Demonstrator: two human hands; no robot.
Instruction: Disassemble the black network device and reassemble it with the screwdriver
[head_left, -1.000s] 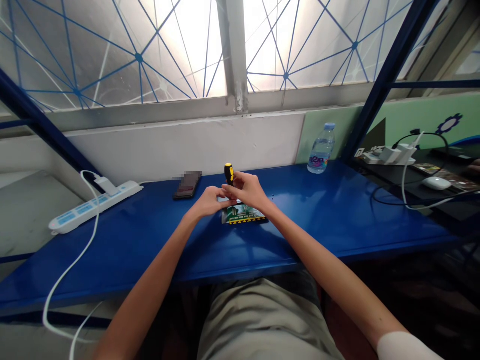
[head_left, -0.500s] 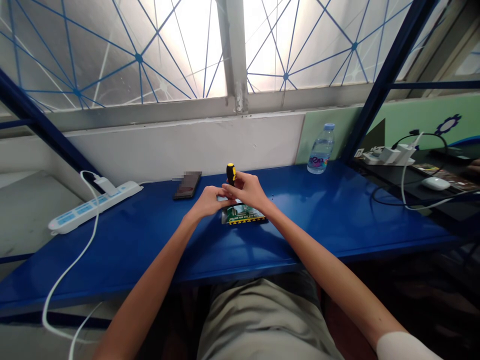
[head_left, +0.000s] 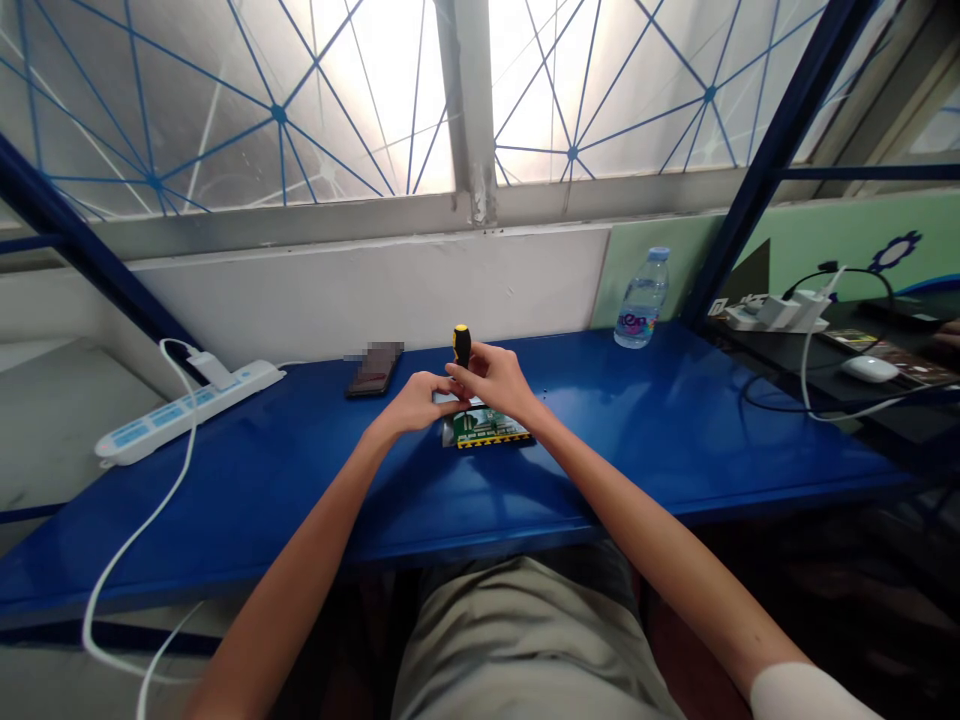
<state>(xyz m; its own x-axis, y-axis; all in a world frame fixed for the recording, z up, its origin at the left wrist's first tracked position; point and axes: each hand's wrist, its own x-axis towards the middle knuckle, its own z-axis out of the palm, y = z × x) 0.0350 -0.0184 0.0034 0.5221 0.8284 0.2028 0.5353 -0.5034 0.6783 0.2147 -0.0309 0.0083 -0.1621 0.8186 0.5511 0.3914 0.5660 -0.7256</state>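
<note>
My right hand (head_left: 496, 378) is closed round a black and yellow screwdriver (head_left: 461, 344), which stands upright with its handle top above the fingers. Below it lies a green circuit board (head_left: 491, 426) with a yellow row of connectors along its near edge. My left hand (head_left: 417, 402) reaches in from the left, its fingers bent together at the board's far left part, beside the screwdriver's lower end. What those fingers pinch is hidden. The screwdriver's tip is also out of sight behind the hands.
On the blue table (head_left: 300, 500) lie a dark phone (head_left: 375, 370) and a white power strip (head_left: 191, 412) with a cable at left. A water bottle (head_left: 642, 300) stands back right. Further right are a white mouse (head_left: 870, 368), chargers and cables. A wall and window close off the back.
The screwdriver handle has turned a little between my right fingers, its yellow marking now facing another way. Both hands and the board stay nearly in place.
</note>
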